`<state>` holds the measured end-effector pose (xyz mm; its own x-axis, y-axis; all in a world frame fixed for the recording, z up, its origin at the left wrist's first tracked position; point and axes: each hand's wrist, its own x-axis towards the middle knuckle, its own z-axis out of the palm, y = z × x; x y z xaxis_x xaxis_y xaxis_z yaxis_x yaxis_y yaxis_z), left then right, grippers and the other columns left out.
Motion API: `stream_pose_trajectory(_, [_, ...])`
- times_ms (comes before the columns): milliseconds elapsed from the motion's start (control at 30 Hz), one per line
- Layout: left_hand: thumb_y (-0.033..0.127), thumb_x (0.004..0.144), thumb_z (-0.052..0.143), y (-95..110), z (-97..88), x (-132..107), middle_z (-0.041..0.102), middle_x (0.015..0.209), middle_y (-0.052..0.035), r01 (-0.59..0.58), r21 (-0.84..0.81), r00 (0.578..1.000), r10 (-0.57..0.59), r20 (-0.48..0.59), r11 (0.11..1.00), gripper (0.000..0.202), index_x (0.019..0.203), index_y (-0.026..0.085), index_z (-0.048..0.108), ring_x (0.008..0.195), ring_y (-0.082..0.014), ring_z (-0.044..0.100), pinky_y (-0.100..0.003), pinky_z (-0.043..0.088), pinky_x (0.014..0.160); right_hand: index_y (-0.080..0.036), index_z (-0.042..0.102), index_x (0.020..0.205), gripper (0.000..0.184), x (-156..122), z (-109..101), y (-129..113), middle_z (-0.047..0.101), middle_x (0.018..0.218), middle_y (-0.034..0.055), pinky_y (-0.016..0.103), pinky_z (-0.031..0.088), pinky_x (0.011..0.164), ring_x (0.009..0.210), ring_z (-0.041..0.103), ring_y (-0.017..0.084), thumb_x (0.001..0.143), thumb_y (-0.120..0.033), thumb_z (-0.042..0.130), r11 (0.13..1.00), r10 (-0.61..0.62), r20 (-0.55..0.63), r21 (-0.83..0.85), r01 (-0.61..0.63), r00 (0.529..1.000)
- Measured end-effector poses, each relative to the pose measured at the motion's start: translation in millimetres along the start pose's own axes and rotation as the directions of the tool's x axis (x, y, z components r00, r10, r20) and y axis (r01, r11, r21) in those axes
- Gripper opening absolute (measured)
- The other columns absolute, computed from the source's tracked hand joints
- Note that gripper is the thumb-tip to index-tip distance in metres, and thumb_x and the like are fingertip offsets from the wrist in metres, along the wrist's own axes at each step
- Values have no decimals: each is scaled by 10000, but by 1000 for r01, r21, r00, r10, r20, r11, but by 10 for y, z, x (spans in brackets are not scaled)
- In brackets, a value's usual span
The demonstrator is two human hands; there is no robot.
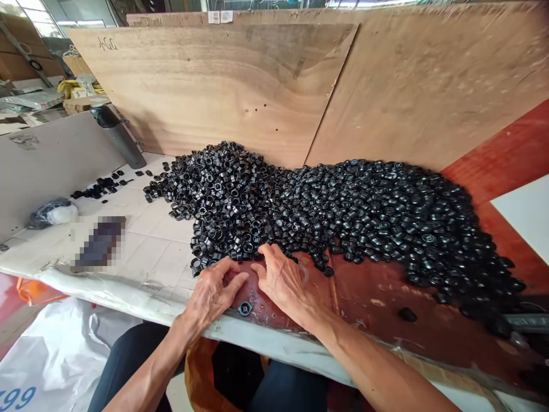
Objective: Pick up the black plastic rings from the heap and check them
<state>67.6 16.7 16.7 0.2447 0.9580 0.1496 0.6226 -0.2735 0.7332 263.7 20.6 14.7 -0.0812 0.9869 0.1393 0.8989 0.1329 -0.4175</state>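
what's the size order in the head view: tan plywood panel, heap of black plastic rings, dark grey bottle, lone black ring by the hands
Largest: the tan plywood panel and the heap of black plastic rings, too close to rank. Next, the dark grey bottle. Smallest, the lone black ring.

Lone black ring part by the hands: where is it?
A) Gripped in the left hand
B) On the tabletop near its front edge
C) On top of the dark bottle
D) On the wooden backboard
B: the ring part lies on the red-brown tabletop just below the left hand and right hand, apart from the black pile.
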Motion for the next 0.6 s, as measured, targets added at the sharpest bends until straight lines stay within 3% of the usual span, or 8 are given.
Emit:
stream_pose_trajectory(33, [299, 951, 670, -19, 49, 40, 727, 746, 15, -33, 50, 999, 35, -38, 998, 110, 988, 223, 741, 659, -171, 680, -287, 547, 669, -199, 641, 1079, 138, 1, 18, -9, 685, 1033, 89, 300, 380, 639, 793, 661, 209, 944, -169, 635, 999, -13, 20, -30, 14, 1000])
stream_pose_trajectory(100, [223, 942, 657, -63, 141, 121, 784, 879, -18, -107, 143, 990, 118, -71, 984, 232, 1159, 224, 742, 769, -201, 741, -319, 594, 778, -196, 647, 1065, 112, 12, 30, -28, 673, 1043, 92, 304, 387, 642, 812, 661, 211, 970, -158, 601, 998, -38, 58, -56, 42, 998])
stream_pose_trajectory(233, [174, 972, 600, -104, 243, 218, 817, 1094, -71, -170, 249, 979, 191, -65, 954, 252, 1173, 208, 747, 954, -238, 786, -349, 611, 895, -196, 641, 1008, 105, 41, -11, -20, 664, 1028, 77, 301, 405, 661, 828, 647, 206, 950, -120, 598, 996, -84, 105, -7, 85, 991])
stream_pose_trajectory(400, [168, 1003, 554, -83, 177, 133, 808, 999, -21, -141, 226, 987, 156, -50, 964, 195, 1010, 231, 737, 892, -198, 777, -315, 596, 863, -206, 626, 908, 129, 51, -19, 26, 669, 993, 56, 287, 419, 695, 834, 636, 191, 879, -82, 650, 986, -127, 92, 123, 115, 988])
stream_pose_trajectory(500, [153, 996, 545, -90, 108, 28, 772, 994, -22, -138, 188, 985, 154, -74, 972, 197, 1033, 233, 720, 908, -189, 754, -315, 581, 881, -205, 647, 945, 155, 74, -4, 32, 696, 935, 35, 280, 427, 712, 806, 638, 182, 863, -82, 695, 960, -116, 74, 264, 93, 991])
stream_pose_trajectory(600, [131, 918, 612, -94, 78, -48, 698, 929, -19, -97, 190, 991, 113, -78, 977, 175, 1049, 212, 696, 779, -177, 707, -306, 578, 769, -210, 677, 931, 122, 109, -17, 33, 707, 855, 5, 276, 438, 709, 756, 641, 173, 865, -166, 769, 913, -69, 78, 408, 31, 995])
